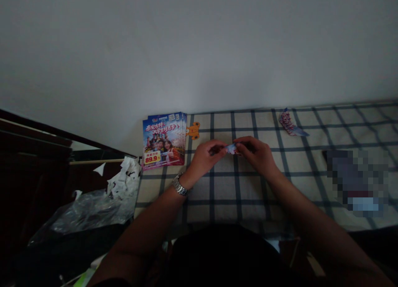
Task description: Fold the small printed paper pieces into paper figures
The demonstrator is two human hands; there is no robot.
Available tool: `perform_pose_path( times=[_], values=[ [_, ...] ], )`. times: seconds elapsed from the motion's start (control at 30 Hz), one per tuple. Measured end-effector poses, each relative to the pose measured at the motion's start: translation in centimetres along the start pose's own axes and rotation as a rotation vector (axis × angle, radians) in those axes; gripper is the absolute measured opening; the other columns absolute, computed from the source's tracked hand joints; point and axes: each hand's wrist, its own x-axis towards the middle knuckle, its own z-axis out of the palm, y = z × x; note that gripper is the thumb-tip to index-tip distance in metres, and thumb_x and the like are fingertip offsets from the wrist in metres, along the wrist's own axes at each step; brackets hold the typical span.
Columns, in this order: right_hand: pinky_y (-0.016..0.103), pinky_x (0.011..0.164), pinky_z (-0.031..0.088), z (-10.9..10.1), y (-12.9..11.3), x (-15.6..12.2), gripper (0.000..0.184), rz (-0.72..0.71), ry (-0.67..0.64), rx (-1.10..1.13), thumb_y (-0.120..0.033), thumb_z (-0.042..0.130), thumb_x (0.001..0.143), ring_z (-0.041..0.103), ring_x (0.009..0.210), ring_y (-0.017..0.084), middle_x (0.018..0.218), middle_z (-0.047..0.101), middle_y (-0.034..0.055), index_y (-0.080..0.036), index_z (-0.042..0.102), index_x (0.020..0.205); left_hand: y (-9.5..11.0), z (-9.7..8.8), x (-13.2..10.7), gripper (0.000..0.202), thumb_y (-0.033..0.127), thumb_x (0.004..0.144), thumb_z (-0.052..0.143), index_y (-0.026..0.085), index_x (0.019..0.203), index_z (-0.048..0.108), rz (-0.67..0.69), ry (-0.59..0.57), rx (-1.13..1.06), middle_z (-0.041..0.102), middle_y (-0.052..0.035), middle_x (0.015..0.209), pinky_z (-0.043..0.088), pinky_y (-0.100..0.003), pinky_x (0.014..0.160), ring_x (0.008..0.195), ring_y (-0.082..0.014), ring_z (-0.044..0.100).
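A small paper [231, 149] is between the left hand [205, 156] and the right hand [256, 154], above the cloth [217, 208]. On the cloth, flyers [163, 141] lie at nine o'clock and a paper strip [289, 123] at two. A plastic bag [93, 212] lies off the edge at eight.

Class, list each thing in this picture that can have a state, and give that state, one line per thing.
paper slip: pinched between both hands
left hand: closed on the slip
right hand: closed on the slip
flyers: stacked flat
watch: worn on the wrist
plastic bag: crumpled
white paper: torn
paper strip: crumpled
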Motion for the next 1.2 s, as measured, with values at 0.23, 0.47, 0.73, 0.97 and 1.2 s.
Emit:
perform_pose_path(
  times=[0.23, 0.47, 0.73, 0.97, 1.2],
  values=[
    [0.034, 0.078, 0.065, 0.1, -0.5, -0.1, 0.023, -0.059, -0.039, -0.047, -0.043, 0.068, 0.097, 0.078, 0.084, 0.021, 0.099, 0.081, 0.0045, -0.025, 0.077, 0.109, 0.3, -0.1, -0.1, 0.014, 0.034, 0.094, 0.073, 0.020, 0.096, 0.074, -0.004, -0.042, 0.041, 0.076, -0.0031, 0.089, 0.056, -0.026, 0.071, 0.078, -0.0146, 0.070],
    [0.036, 0.079, 0.066, 0.3, -0.6, -0.3, 0.029, -0.024, -0.021, 0.023, -0.046, 0.068, 0.098, 0.078, 0.081, 0.021, 0.099, 0.081, 0.0044, -0.026, 0.076, 0.118, 0.5, 0.0, -0.2, 0.021, 0.040, 0.096, 0.072, 0.019, 0.092, 0.070, -0.021, -0.065, -0.030, 0.072, -0.0018, 0.083, 0.051, -0.024, 0.068, 0.074, -0.0137, 0.066],
    [0.039, 0.091, 0.065, 0.7, -0.3, 0.0, 0.033, 0.050, -0.019, 0.258, -0.050, 0.076, 0.091, 0.077, 0.095, 0.022, 0.105, 0.080, 0.0058, -0.025, 0.072, 0.112, 0.6, 0.2, -0.2, 0.025, 0.042, 0.096, 0.071, 0.019, 0.090, 0.062, -0.027, 0.045, -0.103, 0.063, 0.0008, 0.080, 0.048, -0.024, 0.070, 0.074, -0.0129, 0.060],
    [0.036, 0.081, 0.063, 0.7, -0.2, 0.0, 0.029, 0.023, -0.011, 0.128, -0.049, 0.076, 0.092, 0.076, 0.087, 0.021, 0.095, 0.079, 0.0056, -0.023, 0.075, 0.104, 0.3, 0.3, -0.4, 0.020, 0.038, 0.096, 0.069, 0.020, 0.092, 0.061, -0.013, 0.006, -0.008, 0.064, 0.0001, 0.083, 0.050, -0.025, 0.069, 0.074, -0.0132, 0.061],
    [0.034, 0.076, 0.062, 0.6, -0.9, -0.2, 0.027, -0.008, -0.056, 0.028, -0.049, 0.073, 0.093, 0.076, 0.086, 0.022, 0.094, 0.080, 0.0058, -0.023, 0.075, 0.101, 1.4, 0.4, -0.7, 0.023, 0.036, 0.099, 0.068, 0.023, 0.119, 0.068, 0.099, 0.035, 0.000, 0.073, -0.0055, 0.108, 0.059, -0.030, 0.088, 0.096, -0.0166, 0.071]
  ],
)
